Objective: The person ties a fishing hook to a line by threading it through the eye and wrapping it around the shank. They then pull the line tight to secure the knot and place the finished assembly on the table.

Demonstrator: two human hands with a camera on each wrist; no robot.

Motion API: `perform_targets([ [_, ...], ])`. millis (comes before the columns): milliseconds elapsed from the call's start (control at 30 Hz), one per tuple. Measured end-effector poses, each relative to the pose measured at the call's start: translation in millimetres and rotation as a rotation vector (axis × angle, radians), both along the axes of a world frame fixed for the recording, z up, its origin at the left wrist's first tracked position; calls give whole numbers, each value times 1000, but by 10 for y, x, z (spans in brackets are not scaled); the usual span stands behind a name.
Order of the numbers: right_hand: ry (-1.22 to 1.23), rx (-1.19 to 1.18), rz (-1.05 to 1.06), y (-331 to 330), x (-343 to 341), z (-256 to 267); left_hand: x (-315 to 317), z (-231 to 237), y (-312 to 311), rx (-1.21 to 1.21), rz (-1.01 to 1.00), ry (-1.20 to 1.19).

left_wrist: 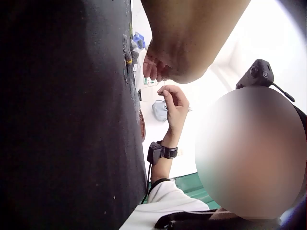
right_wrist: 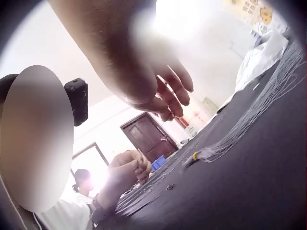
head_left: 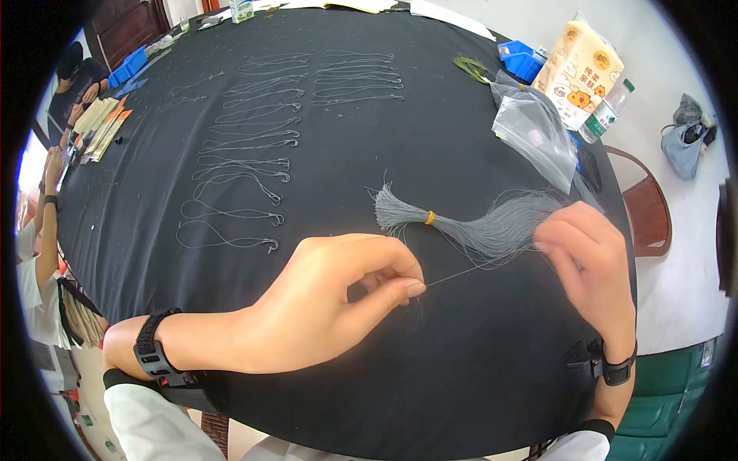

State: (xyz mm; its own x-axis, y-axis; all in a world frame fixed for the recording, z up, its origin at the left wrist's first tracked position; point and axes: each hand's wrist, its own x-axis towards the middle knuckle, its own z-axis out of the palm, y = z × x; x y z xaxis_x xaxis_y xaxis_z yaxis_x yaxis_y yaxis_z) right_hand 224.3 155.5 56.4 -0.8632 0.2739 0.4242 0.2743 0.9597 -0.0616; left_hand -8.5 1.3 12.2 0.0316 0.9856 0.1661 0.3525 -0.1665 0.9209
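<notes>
The left hand [head_left: 338, 303] is pinching a thin gray strand [head_left: 469, 272] between thumb and fingertips. The right hand [head_left: 588, 265] is also pinching the strand, thumb against index finger, and is hiding part of the bundle's tail. The strand is stretching above the black table [head_left: 338, 161], slanting away from the wearer toward the right.

Just beyond, a gray bundle [head_left: 480, 237] is lying with its tufted end pointing left and its long axis running left to right; a yellow tie [head_left: 430, 218] is circling it near that tuft. Looped strands [head_left: 250, 138] are lying in two columns farther left.

A clear plastic bag [head_left: 534, 138] is resting beyond the right hand. Behind it, a paper pack [head_left: 578, 73] is showing Chinese characters above cartoon bears, too small to read surely. A bottle [head_left: 606, 114] is standing beside it, its label unreadable, near a blue bin [head_left: 521, 61].
</notes>
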Motion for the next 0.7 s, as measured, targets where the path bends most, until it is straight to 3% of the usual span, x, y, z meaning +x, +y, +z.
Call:
perform_targets([
  [233,-23,94,-146,181,313,6,20,15,16,-206,-26,-149],
  [700,56,109,-357,554,915,-64,9,-25,18,-259,-57,-192],
])
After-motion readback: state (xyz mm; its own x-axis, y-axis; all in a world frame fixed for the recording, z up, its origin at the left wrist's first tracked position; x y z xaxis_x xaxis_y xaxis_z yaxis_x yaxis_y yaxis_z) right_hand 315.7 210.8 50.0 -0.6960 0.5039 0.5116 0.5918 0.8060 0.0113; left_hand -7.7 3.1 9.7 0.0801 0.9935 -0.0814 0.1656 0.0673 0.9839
